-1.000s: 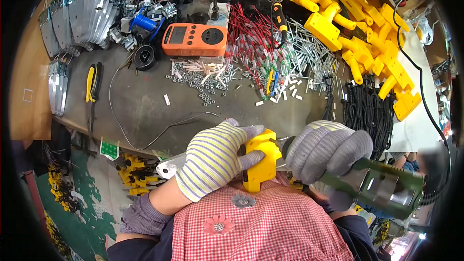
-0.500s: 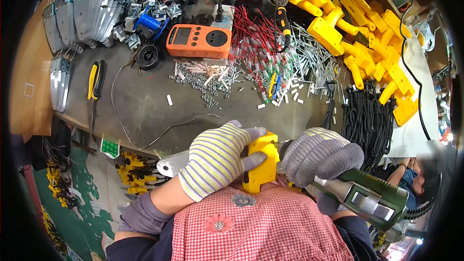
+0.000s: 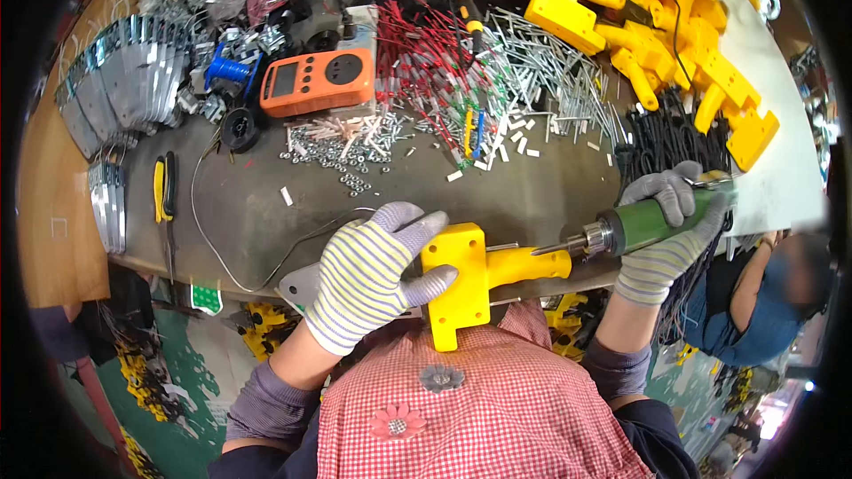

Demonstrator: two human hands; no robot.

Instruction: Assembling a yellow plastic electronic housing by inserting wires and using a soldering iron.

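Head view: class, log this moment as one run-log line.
left hand: holds yellow housing | right hand: holds green screwdriver | bit beside housing

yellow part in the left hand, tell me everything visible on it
The yellow plastic housing looks like moulded plastic: a blocky square body with a rounded handle sticking out to the right and a short tab pointing down toward the red checked shirt. It lies at the near edge of the workbench. The gloved left hand grips its left side. The right hand holds a green power screwdriver off its handle end.
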